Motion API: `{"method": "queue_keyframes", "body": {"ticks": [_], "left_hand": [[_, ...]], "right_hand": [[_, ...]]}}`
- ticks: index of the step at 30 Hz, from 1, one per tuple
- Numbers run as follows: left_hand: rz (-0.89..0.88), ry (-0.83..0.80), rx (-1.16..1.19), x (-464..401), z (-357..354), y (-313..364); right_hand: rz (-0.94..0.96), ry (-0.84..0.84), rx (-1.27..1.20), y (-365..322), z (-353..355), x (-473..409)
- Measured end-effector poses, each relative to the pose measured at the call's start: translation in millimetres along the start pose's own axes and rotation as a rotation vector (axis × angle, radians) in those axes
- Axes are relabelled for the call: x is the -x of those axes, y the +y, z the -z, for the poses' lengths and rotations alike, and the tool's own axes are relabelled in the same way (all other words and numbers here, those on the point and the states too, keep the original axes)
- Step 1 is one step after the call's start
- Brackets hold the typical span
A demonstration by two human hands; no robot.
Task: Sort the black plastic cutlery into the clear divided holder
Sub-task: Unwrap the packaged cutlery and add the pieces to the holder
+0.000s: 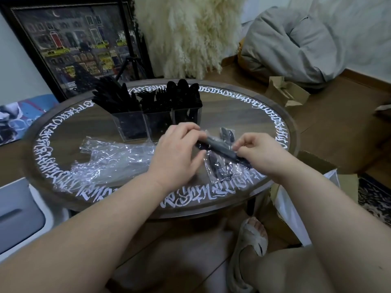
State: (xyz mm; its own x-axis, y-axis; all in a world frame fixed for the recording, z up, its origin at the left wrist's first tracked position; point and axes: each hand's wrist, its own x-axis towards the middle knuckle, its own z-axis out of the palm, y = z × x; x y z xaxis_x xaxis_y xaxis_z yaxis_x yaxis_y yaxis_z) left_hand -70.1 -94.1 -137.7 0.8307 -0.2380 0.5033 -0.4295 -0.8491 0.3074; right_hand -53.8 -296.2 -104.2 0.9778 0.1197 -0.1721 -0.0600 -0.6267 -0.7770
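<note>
A clear divided holder [160,125] stands at the back of the round table, its three compartments packed with black knives, forks and spoons. Both hands hold one wrapped black cutlery piece [220,148] just above the table's middle. My left hand [179,153] grips its left end. My right hand [256,151] pinches the clear wrapper at its right end. Two more wrapped black pieces lie on the table, one behind the held piece [227,134] and one under it [220,170].
A heap of empty clear wrappers [110,159] lies on the table's left half. The round wooden table [281,115] has a white lettered rim. Cardboard boxes [285,93] and a white bag [292,208] sit on the floor at right, a white bin [19,214] at left.
</note>
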Motion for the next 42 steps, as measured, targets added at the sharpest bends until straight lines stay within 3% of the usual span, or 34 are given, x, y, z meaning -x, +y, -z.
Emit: {"method": "queue_keyframes", "body": {"ticks": [2,4,7,9,15,20,27,35,42], "left_hand": [[-0.025,-0.029,-0.092,3,12,-1],[-0.027,-0.159,-0.248,8,26,1],[0.059,-0.38,-0.377,18,42,-2],[0.121,-0.432,-0.371,29,55,-8],[0.314,-0.432,-0.35,58,75,-40],[0.331,-0.356,-0.314,61,77,-56],[0.312,-0.347,-0.262,69,79,-67],[0.268,-0.367,-0.25,72,74,-75],[0.337,-0.408,-0.199,66,71,-79]], "right_hand": [[0.054,-0.14,-0.011,-6,-6,8],[0.13,-0.222,-0.03,-12,-16,10],[0.259,-0.246,-0.027,-29,-36,12],[0.324,-0.246,-0.027,-41,-51,13],[0.391,-0.14,0.165,-70,-79,12],[0.398,-0.07,0.34,-97,-73,11],[0.339,-0.125,0.221,-71,-108,9],[0.402,-0.283,0.24,-81,-115,-4],[0.414,-0.196,0.163,-78,-119,-14]]}}
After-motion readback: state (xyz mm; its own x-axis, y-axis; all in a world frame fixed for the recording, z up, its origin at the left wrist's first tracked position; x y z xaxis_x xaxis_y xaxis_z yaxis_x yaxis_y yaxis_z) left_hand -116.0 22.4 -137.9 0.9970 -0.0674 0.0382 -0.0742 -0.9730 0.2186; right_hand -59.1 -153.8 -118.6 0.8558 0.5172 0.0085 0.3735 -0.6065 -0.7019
